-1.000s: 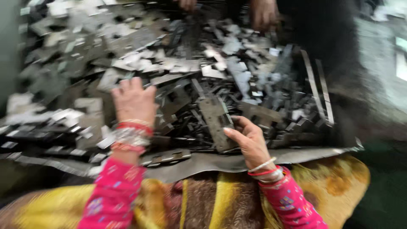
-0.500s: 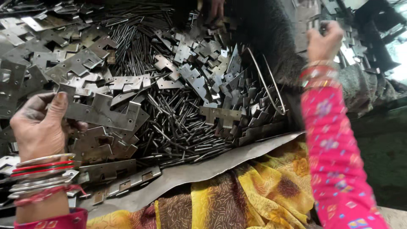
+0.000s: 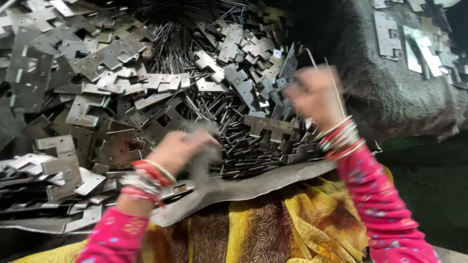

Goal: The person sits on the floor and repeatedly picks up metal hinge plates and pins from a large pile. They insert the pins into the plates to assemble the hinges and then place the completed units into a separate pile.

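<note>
The right hand has come down from its high reach of 0.5 s ago and now sits over the hinge plates beside the pin pile, fingers pinched on 1 thin wire rod. The left hand has left the far-left plates and moved to the sheet-metal tray edge; blur hides whether its fingers grip anything.

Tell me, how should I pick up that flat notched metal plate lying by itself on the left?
Take the plate by its long straight edges, away from the notches, coming from above. It lies flat on top of the pile, so those edges look free, and the corners look sharp.
</note>
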